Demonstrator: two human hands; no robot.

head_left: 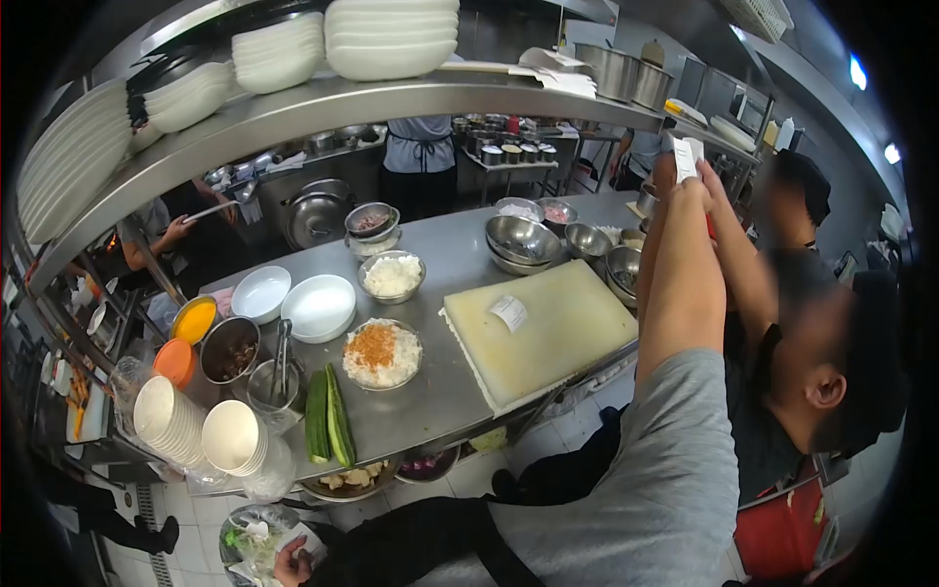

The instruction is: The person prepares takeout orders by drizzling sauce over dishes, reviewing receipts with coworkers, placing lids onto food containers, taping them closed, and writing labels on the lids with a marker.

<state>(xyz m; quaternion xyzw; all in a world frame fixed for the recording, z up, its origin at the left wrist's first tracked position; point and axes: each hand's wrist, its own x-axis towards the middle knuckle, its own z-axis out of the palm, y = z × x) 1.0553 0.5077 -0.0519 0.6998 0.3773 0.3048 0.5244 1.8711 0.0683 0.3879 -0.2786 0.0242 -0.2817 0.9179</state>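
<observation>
My right arm reaches up to the right, and my right hand (693,192) is closed on a printed paper slip (685,158) near the end of the overhead shelf. A co-worker's hand (716,182) is close beside the same slip. Low at the left, my left hand (292,562) is curled at a piece of white paper (299,539). It is over a bag-lined bin (235,536) holding green and white scraps. Another printed slip (509,313) lies on the cutting board (567,338).
On the steel counter (430,391) stand a bowl of rice with orange topping (381,354), plain rice (393,276), white bowls (319,308), cucumbers (330,416) and paper cups (233,437). Steel bowls (523,241) sit behind the board. A plate-laden shelf (264,117) hangs above. Co-workers stand close right.
</observation>
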